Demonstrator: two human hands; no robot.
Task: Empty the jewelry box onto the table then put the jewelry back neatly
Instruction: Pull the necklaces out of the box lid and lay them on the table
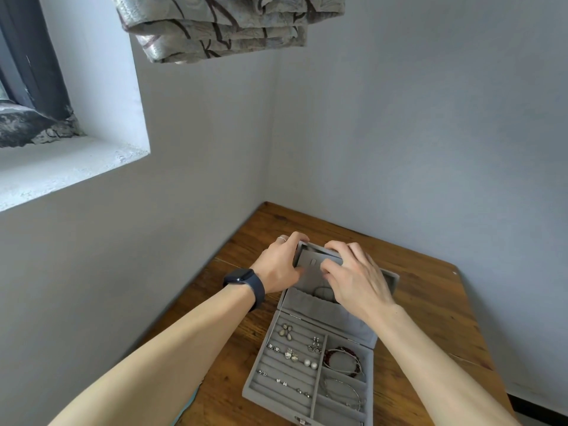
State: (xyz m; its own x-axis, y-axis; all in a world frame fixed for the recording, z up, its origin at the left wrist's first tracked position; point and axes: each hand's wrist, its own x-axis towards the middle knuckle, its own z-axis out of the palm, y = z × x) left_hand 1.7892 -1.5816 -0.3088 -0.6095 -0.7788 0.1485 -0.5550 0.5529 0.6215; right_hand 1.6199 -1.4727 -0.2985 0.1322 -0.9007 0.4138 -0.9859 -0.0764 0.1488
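Left hand (278, 262), a dark watch (246, 281) on its wrist, grips the left edge of the raised lid (325, 315) just above the centre of the frame, fingers wrapped round behind it. Right hand (356, 281) curls over the lid's top edge beside it, thumb against the inner panel (whether it pinches anything there is unclear). Below them, at lower centre, the grey jewelry box (273, 392) lies open on the wooden table (430, 302). Earrings (290, 353) sit in its padded rows on the left. A red bead bracelet (344, 361) and a silver bangle (341, 392) lie in the compartments on the right.
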